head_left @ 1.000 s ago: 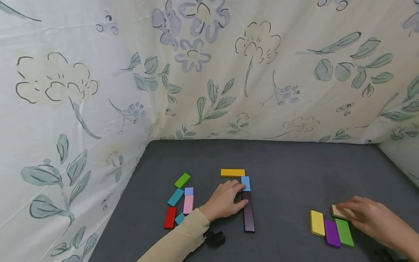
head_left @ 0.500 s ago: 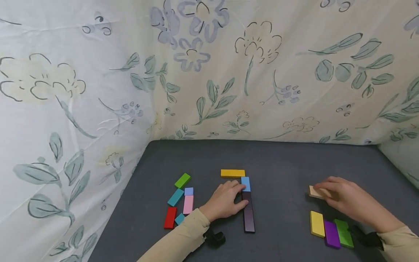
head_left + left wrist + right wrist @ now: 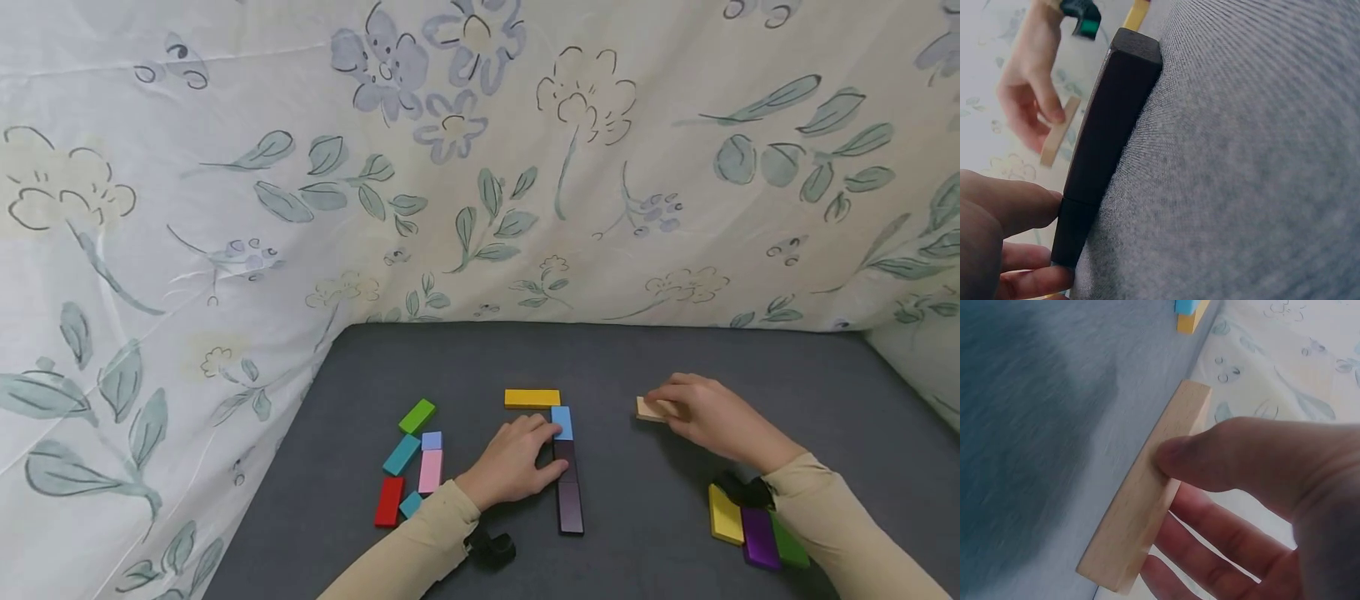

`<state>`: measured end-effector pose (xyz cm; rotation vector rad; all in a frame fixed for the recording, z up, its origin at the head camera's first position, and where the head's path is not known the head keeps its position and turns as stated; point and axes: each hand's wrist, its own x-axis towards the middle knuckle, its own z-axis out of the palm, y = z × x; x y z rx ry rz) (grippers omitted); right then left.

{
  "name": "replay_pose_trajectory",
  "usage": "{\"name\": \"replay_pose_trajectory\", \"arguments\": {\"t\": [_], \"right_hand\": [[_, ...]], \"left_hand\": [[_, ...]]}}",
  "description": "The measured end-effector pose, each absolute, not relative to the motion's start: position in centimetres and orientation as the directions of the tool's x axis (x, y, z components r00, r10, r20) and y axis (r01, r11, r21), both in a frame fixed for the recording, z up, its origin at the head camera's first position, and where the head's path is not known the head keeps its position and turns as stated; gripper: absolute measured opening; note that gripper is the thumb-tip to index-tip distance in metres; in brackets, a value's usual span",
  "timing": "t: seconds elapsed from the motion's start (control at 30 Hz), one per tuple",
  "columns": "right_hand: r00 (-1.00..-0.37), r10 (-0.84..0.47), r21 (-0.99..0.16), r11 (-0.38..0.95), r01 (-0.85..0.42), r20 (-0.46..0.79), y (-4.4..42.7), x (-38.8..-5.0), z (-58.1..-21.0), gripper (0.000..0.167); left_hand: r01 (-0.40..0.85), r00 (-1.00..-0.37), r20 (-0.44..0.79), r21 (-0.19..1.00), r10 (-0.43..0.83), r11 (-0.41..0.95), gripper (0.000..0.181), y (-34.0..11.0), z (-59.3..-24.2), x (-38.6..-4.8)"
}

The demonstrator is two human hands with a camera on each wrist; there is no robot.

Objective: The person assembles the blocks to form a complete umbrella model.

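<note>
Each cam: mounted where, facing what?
Head: on the head, facing forward and down at the dark tabletop; left hand, right hand and sleeves show.
Left wrist: on that wrist, facing the dark purple blocks; both hands show.
Right wrist: likewise, facing the wooden block; right hand shows.
Shared: both wrist views catch the wooden block.

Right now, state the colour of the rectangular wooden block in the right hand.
Pale tan: the rectangular wooden block shows best in the right wrist view.
</note>
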<state>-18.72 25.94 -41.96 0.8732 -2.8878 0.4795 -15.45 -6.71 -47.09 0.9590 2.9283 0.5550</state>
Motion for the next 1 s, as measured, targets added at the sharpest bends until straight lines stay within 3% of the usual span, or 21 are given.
{"name": "replay_pose_trajectory", "arguments": {"t": [0.5,1.0], "right_hand": [[-0.799,-0.570,-0.338,0.726,-0.599,0.191,19.3,-22.4,-43.4,0.024],[-0.817,-0.558,-0.373,0.734,-0.568,0.144,17.1,-24.4,-44.7,0.025]], "left_hand": [[0.581,-0.809,0.124,0.315,0.574,0.751,0.048,-6.8,-47.3,-15.5],[0.574,-0.811,0.113,0.342,0.574,0.744,0.048,-6.7,-47.3,-15.7]]}}
